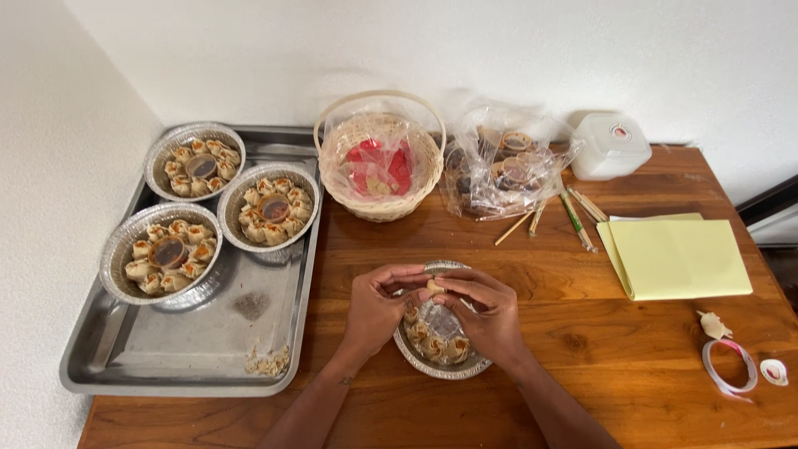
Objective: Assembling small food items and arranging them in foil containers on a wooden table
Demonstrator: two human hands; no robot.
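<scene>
Dumpling [433, 286] pinched by fingers of left hand [376, 306] and right hand [490, 316] over foil dish [440, 366], handy for dropping in.

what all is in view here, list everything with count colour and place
foil bowl: 1, silver, part filled with dumplings, under the hands
dumpling: 1, pale, between both hands' fingertips
filled foil bowls: 3, silver, on the tray
metal tray: 1, grey, table's left side
basket: 1, cream, bagged red items inside, back centre
plastic bag: 1, clear, right of basket
plastic box: 1, white, back right
sticks: several, tan and green, near bag
paper: a few sheets, yellow, right
tape roll: 1, clear, front right
left hand: pinching dumpling
right hand: pinching dumpling
</scene>
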